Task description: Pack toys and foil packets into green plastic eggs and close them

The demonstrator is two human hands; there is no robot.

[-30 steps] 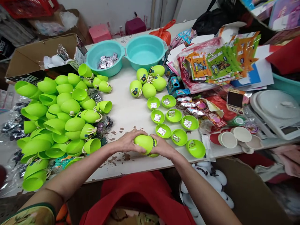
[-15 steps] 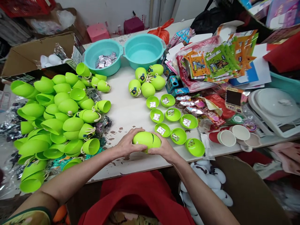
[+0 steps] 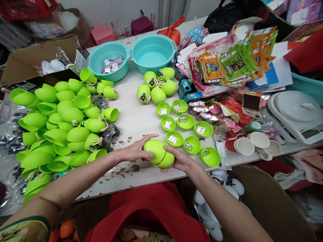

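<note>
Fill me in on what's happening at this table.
A person holds a green egg in the right hand, with the left hand at its other end. The egg's halves are together, but a dark gap shows along the seam. To the right on the table, eight open shells each hold a small packet. Five more eggs sit beyond them, near two basins, and a pile of shells covers the left side.

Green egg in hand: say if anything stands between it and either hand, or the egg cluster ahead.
Nothing visible separates the green egg from the right hand holding it or the left hand at its side. Toward the egg cluster, a small green cup sits partly in the direct line.
</note>
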